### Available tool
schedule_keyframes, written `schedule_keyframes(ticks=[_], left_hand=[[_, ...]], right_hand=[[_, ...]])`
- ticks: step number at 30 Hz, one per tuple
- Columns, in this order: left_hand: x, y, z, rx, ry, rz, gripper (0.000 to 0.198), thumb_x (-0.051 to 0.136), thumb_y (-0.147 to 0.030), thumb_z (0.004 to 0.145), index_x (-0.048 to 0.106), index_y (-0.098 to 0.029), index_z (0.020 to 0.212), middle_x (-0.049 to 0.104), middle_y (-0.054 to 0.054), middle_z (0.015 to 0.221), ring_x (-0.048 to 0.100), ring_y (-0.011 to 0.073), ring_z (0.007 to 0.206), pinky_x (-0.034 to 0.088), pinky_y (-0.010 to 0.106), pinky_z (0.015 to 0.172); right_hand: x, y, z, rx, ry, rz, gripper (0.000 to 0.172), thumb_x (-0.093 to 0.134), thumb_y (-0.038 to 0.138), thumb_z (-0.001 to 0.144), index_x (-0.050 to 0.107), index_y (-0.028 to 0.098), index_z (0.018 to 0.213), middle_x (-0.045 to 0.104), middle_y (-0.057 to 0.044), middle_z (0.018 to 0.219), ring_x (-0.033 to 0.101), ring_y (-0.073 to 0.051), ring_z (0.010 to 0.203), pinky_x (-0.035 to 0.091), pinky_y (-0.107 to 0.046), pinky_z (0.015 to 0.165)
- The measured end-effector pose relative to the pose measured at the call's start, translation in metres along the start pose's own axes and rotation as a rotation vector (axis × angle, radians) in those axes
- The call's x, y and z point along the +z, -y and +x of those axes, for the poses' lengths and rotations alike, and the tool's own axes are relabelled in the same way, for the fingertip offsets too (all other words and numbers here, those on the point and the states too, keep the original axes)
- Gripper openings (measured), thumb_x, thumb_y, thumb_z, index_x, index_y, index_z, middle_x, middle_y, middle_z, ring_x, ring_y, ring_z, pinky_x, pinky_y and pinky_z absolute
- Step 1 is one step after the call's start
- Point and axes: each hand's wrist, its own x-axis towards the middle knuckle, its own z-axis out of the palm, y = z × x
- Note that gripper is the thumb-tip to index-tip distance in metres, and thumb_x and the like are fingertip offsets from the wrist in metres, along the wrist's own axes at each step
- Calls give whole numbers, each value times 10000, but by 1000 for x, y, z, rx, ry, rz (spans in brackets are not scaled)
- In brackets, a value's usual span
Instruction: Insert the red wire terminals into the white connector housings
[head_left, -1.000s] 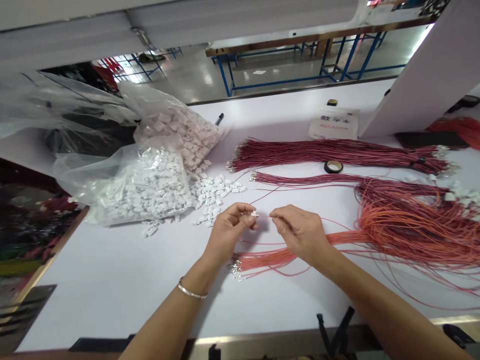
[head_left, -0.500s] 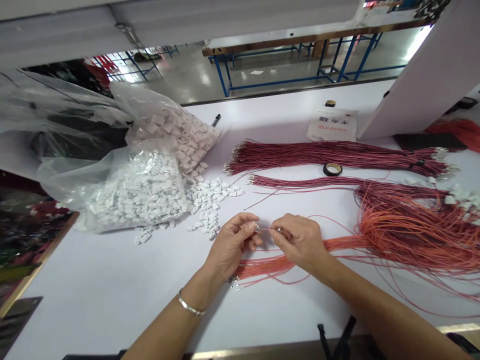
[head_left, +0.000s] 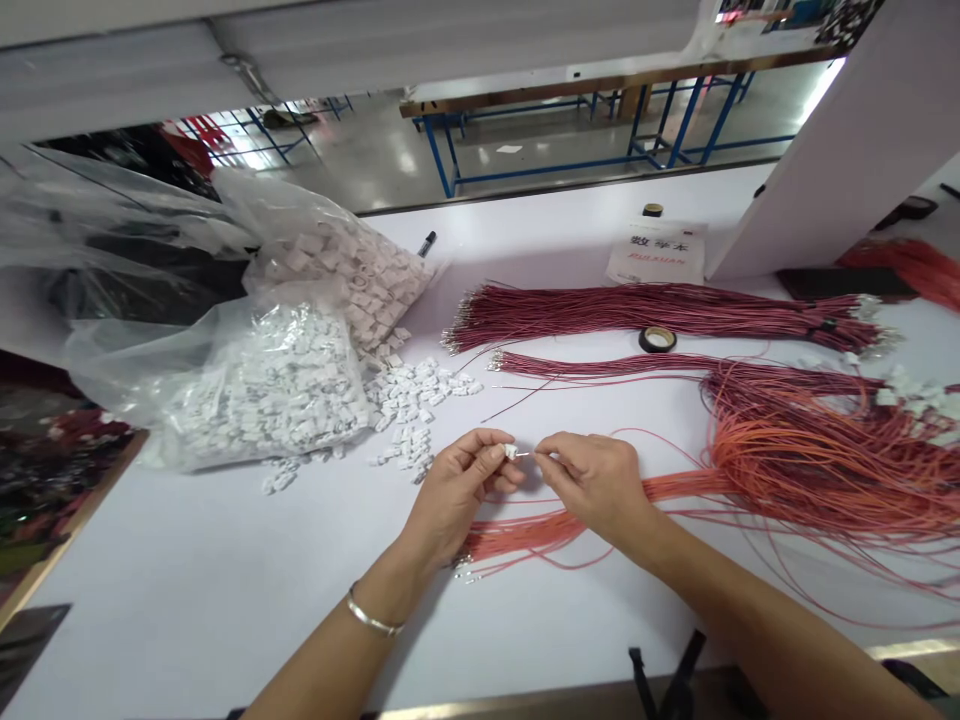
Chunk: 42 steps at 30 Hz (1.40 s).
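Note:
My left hand [head_left: 466, 482] pinches a small white plastic connector housing [head_left: 511, 452] between thumb and forefinger. Facing it, my right hand [head_left: 592, 478] is closed on a thin wire, whose metal-tipped end [head_left: 524, 455] points at the housing. Whether the tip is inside the housing or just short of it I cannot tell. Below both hands lies a bundle of orange wires [head_left: 525, 537] with bare metal terminals at its left end. Loose white housings [head_left: 420, 390] are scattered beyond my left hand.
Clear bags of white housings [head_left: 292, 370] and pinkish housings [head_left: 360, 270] stand at the left. Dark red wire bundles [head_left: 645, 312] lie across the back, with a black tape roll [head_left: 658, 340] beside them. Tangled orange wires [head_left: 772, 450] spread at the right. A paper booklet [head_left: 657, 252] lies farther back.
The white housing shows more clearly at my left fingertips, and a pale wire tip is visible between the hands. The whole view has shifted slightly; both hands keep nearly the same pose.

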Motion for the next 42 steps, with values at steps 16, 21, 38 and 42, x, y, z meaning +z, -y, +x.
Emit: schedule_keyframes(ticks=[16,21,38,42], left_hand=[[2,3,-3,48,-21,127,238,748,-355,813,658,-157,908,738,35,690,657,131,627,495,236,644],[0,5,-2,61,-39,169,259,729,-349,833,687,-153,997,741,36,697,657,131,632,502,241,654],[0,2,-3,70,-59,220,233,728,-349,831,709,-150,950,747,45,693,674,143,634,513,242,646],[2,1,-3,75,-65,220,234,740,-349,820,715,-150,941,750,52,694,674,149,640,515,246,651]], right_hand=[[6,-4,1,-105,-41,61,153,557,152,854,606,183,712,592,13,633,477,-114,581,327,-311,693],[8,-5,0,-104,-34,77,154,551,142,844,592,182,701,560,18,615,470,-116,577,328,-312,681],[8,-6,1,-96,-17,99,162,543,156,873,605,184,726,562,20,613,477,-110,573,337,-301,678],[9,-7,1,-107,-10,105,164,538,152,874,591,189,724,560,24,611,491,-112,579,331,-303,686]])
